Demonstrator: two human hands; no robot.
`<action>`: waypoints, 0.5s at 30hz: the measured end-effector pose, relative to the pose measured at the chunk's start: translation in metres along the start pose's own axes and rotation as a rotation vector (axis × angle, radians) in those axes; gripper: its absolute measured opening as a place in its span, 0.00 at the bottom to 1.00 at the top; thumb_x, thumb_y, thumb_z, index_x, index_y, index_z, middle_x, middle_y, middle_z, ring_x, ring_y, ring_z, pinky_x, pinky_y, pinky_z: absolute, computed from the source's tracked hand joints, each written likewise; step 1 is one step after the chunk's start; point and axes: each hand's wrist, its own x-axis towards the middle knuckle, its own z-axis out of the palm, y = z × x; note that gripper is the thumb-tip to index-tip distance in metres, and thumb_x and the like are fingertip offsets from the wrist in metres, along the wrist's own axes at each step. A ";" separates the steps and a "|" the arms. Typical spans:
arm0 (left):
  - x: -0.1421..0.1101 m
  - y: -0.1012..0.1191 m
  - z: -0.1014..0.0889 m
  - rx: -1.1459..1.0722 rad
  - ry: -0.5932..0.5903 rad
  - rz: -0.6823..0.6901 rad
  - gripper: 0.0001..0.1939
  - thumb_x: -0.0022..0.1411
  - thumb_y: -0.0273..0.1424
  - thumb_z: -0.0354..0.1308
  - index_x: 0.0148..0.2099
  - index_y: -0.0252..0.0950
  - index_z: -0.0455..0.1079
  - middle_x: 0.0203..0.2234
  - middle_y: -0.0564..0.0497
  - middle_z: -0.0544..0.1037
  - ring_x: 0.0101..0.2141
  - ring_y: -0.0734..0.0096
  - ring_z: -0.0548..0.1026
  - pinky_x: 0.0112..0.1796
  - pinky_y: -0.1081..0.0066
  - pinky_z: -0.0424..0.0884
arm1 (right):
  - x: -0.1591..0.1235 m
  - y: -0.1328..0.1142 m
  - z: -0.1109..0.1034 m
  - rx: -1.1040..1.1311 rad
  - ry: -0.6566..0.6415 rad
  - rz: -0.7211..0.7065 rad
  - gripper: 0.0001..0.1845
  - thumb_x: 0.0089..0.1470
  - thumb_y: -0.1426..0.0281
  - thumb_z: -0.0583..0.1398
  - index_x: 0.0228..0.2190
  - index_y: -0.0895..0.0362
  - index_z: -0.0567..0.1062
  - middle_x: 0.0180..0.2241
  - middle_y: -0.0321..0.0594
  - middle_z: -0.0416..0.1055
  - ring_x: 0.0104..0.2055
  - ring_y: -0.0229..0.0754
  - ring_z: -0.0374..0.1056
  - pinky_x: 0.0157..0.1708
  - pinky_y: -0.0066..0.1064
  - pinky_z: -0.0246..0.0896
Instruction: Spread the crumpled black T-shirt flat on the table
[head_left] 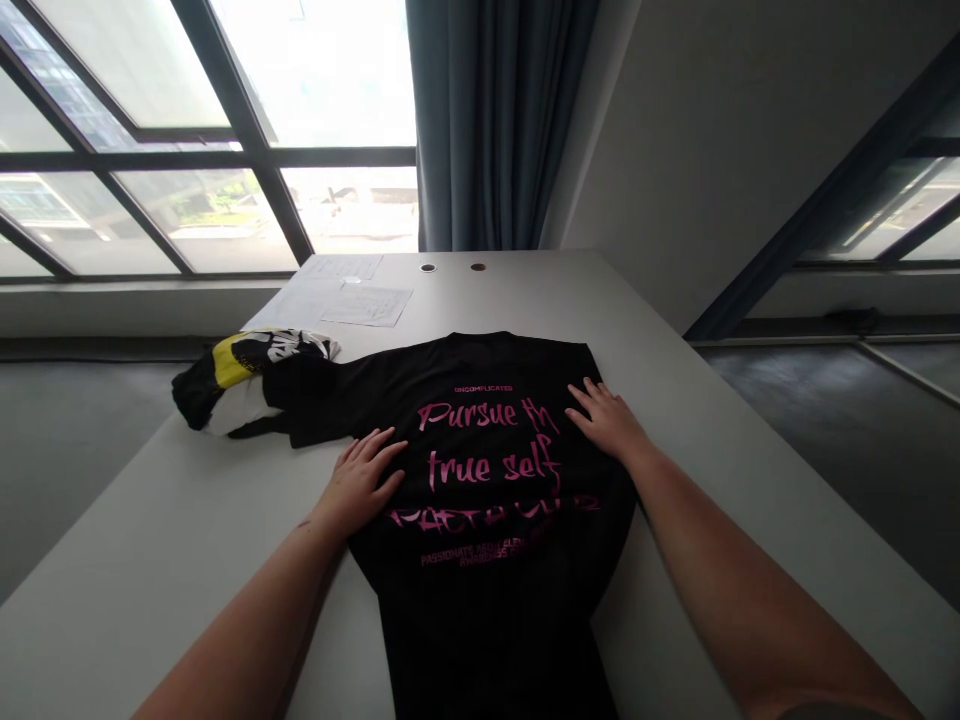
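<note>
A black T-shirt (487, 610) with pink lettering lies spread on the white table, its collar toward the far end. Its left sleeve stretches out to the left, while the right sleeve is mostly out of sight. My left hand (364, 482) rests flat on the shirt's left side below the sleeve, fingers extended. On the right side, near the shoulder, my right hand (606, 415) lies on the fabric with its fingers spread. Neither hand grips the cloth. The shirt's lower end runs out of view at the bottom.
A bunched black, white and yellow garment (236, 362) sits at the table's left edge, touching the shirt's sleeve. Paper sheets (367, 305) lie at the far left of the white table (675, 400). Beyond are two round cable holes, a blue curtain (487, 120) and windows.
</note>
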 end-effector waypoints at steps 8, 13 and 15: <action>0.002 -0.003 0.003 0.006 0.044 0.003 0.25 0.71 0.42 0.54 0.67 0.52 0.68 0.70 0.53 0.64 0.70 0.53 0.60 0.69 0.46 0.57 | 0.019 0.037 0.007 0.364 0.269 0.145 0.27 0.65 0.55 0.54 0.55 0.54 0.81 0.64 0.49 0.69 0.69 0.58 0.61 0.70 0.52 0.53; 0.001 -0.005 0.004 -0.003 0.059 0.009 0.24 0.70 0.42 0.55 0.67 0.51 0.69 0.70 0.52 0.65 0.69 0.52 0.62 0.69 0.45 0.59 | 0.056 0.066 -0.005 0.715 0.193 0.119 0.25 0.65 0.56 0.55 0.56 0.51 0.80 0.59 0.42 0.75 0.64 0.51 0.69 0.68 0.48 0.59; 0.001 -0.006 0.004 -0.016 0.074 0.007 0.24 0.70 0.42 0.55 0.66 0.51 0.70 0.69 0.51 0.66 0.69 0.52 0.63 0.68 0.45 0.60 | 0.067 0.067 -0.008 0.758 0.202 0.118 0.24 0.63 0.56 0.57 0.54 0.51 0.81 0.56 0.42 0.78 0.61 0.51 0.71 0.65 0.48 0.61</action>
